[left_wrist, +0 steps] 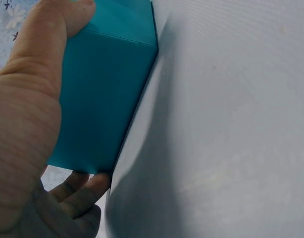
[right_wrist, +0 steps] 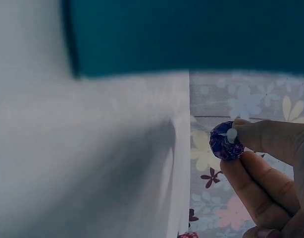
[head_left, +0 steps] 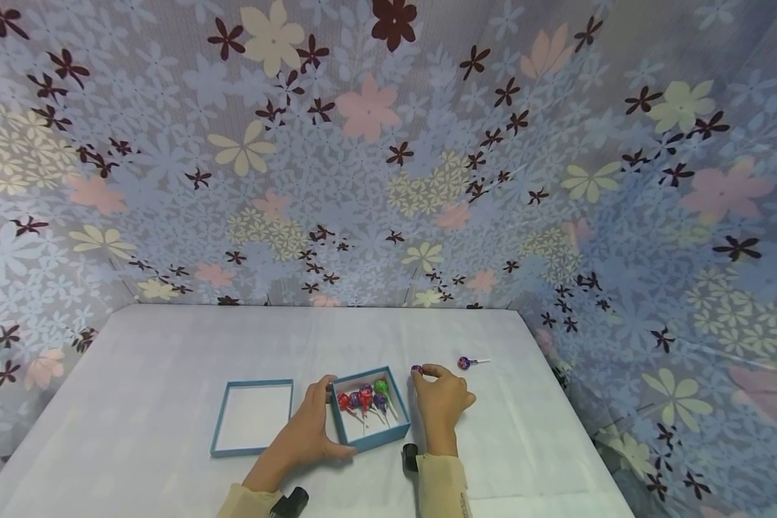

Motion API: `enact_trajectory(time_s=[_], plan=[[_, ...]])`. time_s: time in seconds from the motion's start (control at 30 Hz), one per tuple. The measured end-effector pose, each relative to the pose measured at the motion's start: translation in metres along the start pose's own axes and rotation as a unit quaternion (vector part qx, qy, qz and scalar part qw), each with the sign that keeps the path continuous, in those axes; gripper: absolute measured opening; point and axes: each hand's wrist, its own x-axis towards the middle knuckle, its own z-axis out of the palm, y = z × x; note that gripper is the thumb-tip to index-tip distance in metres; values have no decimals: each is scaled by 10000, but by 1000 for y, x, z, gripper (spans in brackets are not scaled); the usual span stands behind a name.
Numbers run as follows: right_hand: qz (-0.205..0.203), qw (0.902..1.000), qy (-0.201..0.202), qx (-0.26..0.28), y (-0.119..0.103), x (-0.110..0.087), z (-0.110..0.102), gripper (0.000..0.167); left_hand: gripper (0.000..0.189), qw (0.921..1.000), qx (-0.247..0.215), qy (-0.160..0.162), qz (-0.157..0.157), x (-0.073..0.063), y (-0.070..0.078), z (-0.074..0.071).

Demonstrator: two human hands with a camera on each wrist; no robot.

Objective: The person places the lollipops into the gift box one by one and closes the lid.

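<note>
A teal box [head_left: 380,437] with a white inside stands on the table, turned a little askew. Several wrapped lollipops [head_left: 365,396] lie in it, with red, purple and green heads and white sticks. My left hand [head_left: 307,429] holds the box from its left side, the thumb on the front wall and the fingers at the far corner. Just right of the box, my right hand [head_left: 442,399] pinches a purple lollipop [right_wrist: 224,144] by its head between thumb and fingertips. In the right wrist view, its white stick end points towards the camera.
Left of the box lies a teal-edged lid [head_left: 217,428], its white inside facing up. Another lollipop [head_left: 464,363] lies beyond my right hand, stick to the right. White cloth covers the table [head_left: 168,345]; a flowered curtain [head_left: 362,180] hangs behind and along the sides.
</note>
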Motion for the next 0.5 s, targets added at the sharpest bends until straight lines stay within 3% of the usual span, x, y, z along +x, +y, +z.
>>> enact_trajectory(time_s=[0.5], plan=[[-261,9991,159,297,-14,-15,-9,21,137,10000,14,-57,10,-1,0,-2]])
